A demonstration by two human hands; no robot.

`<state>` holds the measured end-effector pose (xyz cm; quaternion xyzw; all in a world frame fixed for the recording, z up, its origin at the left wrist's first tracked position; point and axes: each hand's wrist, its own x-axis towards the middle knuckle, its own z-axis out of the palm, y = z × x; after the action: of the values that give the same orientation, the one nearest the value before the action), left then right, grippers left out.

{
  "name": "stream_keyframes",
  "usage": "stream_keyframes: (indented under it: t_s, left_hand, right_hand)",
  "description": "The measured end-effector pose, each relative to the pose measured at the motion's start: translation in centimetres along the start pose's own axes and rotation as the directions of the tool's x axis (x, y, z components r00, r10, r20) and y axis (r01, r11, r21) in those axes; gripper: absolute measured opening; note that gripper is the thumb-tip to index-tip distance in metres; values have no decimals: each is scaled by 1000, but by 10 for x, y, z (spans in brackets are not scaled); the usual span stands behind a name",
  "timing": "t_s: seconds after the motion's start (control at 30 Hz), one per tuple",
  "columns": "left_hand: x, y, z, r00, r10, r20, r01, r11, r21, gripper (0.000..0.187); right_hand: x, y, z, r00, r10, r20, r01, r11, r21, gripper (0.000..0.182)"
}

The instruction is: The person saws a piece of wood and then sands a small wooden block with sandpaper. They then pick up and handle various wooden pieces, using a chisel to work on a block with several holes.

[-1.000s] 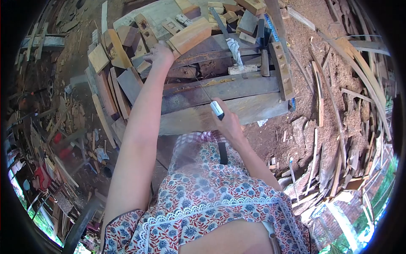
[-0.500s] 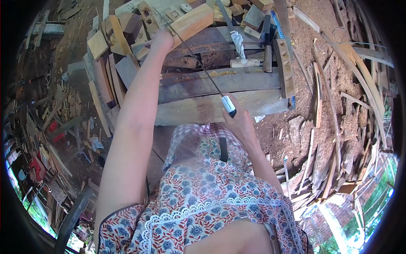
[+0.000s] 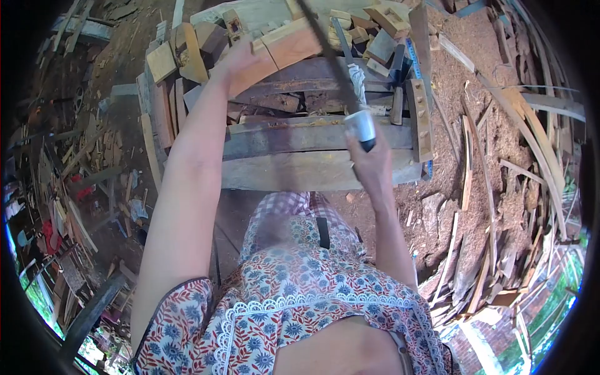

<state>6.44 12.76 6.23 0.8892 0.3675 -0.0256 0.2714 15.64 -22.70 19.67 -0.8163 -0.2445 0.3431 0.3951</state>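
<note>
Your right hand (image 3: 378, 164) has swung the long blade (image 3: 341, 75) up toward the top centre, your grip closed around its white handle (image 3: 359, 126). That bares a dark line across the wood (image 3: 292, 44), upper middle, its depth unclear. Your left hand (image 3: 239, 60) lies on the wood's left part, fingers bent.

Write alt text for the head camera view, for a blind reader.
A person's right hand grips a long-bladed tool by its white-and-dark handle; the left hand touches pale wood on a cluttered bench, amid scattered wood scraps.
</note>
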Motion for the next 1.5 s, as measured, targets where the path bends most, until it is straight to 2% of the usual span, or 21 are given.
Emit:
stream_keyframes:
  t_s: [0.03,0.07,0.17,0.2,0.27,0.4,0.43,0.47,0.53,0.67,0.77,0.87,0.93,1.13,1.17,1.23,1.33,1.37,1.4,1.47,1.5]
  left_hand:
    - [-10,-3,-1,988,-5,-154,-8,997,-83,57]
    - [-14,-7,3,986,-8,-164,-5,997,-79,57]
    - [-20,-23,27,904,-12,-428,30,999,35,53]
    - [-18,-32,33,901,-14,-433,31,999,31,53]
    - [-22,-53,51,938,-269,-221,203,938,-279,53]
    - [-44,-41,41,967,-231,-109,194,941,-276,54]
    - [-41,-48,49,968,-177,-176,158,980,-117,49]
    - [-40,-47,51,968,-187,-169,168,979,-118,49]
    - [-34,-34,53,926,-79,-368,81,997,-8,58]
    - [-51,4,70,928,-24,-371,64,993,95,78]
    - [-54,8,70,950,-20,-312,89,974,208,111]
    - [-54,9,58,983,-56,-174,86,982,171,112]
    - [-52,4,56,984,-36,-177,62,988,139,110]
    - [-57,2,48,984,7,-175,16,991,130,97]
    - [-59,0,45,996,-37,-81,20,981,-194,92]
    - [-73,15,41,991,-101,83,131,689,-713,79]
    - [-88,38,42,960,-94,262,273,508,-817,79]
    - [-88,33,61,985,-98,139,168,683,-711,81]
    - [-90,42,65,987,-87,137,159,691,-705,81]
    - [-102,64,72,965,-228,-126,172,920,-353,78]
    - [-103,70,76,954,-230,-192,168,942,-290,79]
  right_hand:
    - [3,-5,-6,999,28,-41,-25,997,67,47]
    - [7,-8,-12,995,57,-82,-46,990,135,46]
    - [5,9,-17,987,61,-146,-26,972,232,41]
    - [2,16,-19,988,56,-146,-21,974,227,41]
    - [-9,32,-22,978,191,-86,-170,964,205,33]
    - [-26,58,-11,970,220,-104,-212,974,84,27]
    - [-28,58,-7,964,253,-81,-248,966,73,26]
    - [-30,57,-3,956,286,-59,-282,957,62,25]
    - [-30,53,5,951,306,-41,-305,952,30,25]
    - [-27,50,17,950,303,-76,-304,953,0,27]
    - [-31,48,20,954,272,-123,-273,962,10,29]
    - [-28,42,24,933,345,-100,-356,925,-135,32]
    - [-27,33,28,967,220,-126,-237,962,-137,35]
    - [-28,37,23,983,164,-80,-176,966,-187,40]
    - [-26,41,20,991,118,-70,-128,979,-159,41]
    - [-21,43,11,996,79,-52,-85,988,-128,41]
    - [-8,44,-12,994,112,9,-108,979,-172,41]
    - [-5,50,-20,994,100,43,-90,977,-191,41]
    - [-3,54,-27,993,88,74,-71,975,-210,41]
    - [1,58,-40,994,75,84,-57,978,-198,41]
    - [2,59,-47,992,60,108,-38,980,-195,41]
